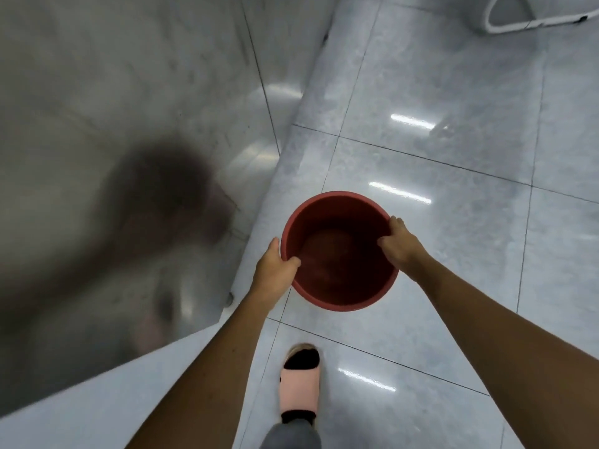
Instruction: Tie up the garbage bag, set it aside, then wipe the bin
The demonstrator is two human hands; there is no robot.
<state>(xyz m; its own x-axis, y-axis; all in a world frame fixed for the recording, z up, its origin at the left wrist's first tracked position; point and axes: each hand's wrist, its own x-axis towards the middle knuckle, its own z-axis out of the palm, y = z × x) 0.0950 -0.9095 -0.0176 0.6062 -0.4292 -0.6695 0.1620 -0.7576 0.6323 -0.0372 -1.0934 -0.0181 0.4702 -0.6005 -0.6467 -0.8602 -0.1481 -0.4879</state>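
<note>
A round dark-red plastic bin (337, 273) is held over the glossy tiled floor, seen from above, with nothing visible inside it. My left hand (275, 270) grips the rim on its left side, thumb hooked inside. My right hand (400, 244) grips the rim on the right side, fingers curled over the edge. No garbage bag and no cloth are in view.
A shiny tiled wall (129, 124) runs along the left, meeting the floor (453, 157) on a diagonal line just left of the bin. My foot in a pink slipper (299, 387) stands below the bin. A white fixture (534, 11) sits at the top right.
</note>
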